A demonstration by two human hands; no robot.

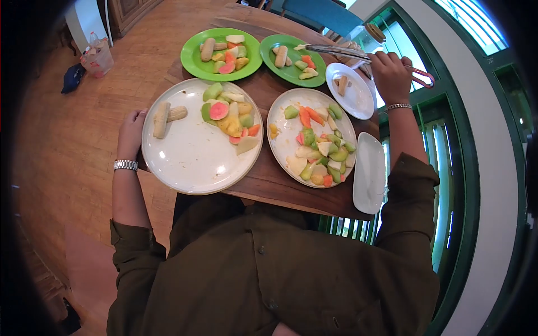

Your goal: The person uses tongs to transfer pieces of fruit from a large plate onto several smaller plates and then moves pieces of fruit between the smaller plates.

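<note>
My right hand (389, 75) is closed around metal tongs (342, 51), which reach left over a dark green plate (273, 47). At their tips is a pale fruit piece (301, 47), above the plate's far edge. On that plate lie bananas and several cut fruit pieces. My left hand (132, 130) grips the left rim of a large white plate (188, 162); its fingers are partly hidden. Peeled banana pieces (161, 120) lie on this plate's left, with mixed cut fruit (227, 115) along its right. Beside it, another white plate (278, 147) carries a heap of cut fruit.
A bright green plate (189, 63) with banana and fruit stands at the back left of the wooden table (255, 190). At right are a small white plate (361, 103) with banana pieces and an oblong white dish (369, 173). A glass jar (370, 36) stands behind.
</note>
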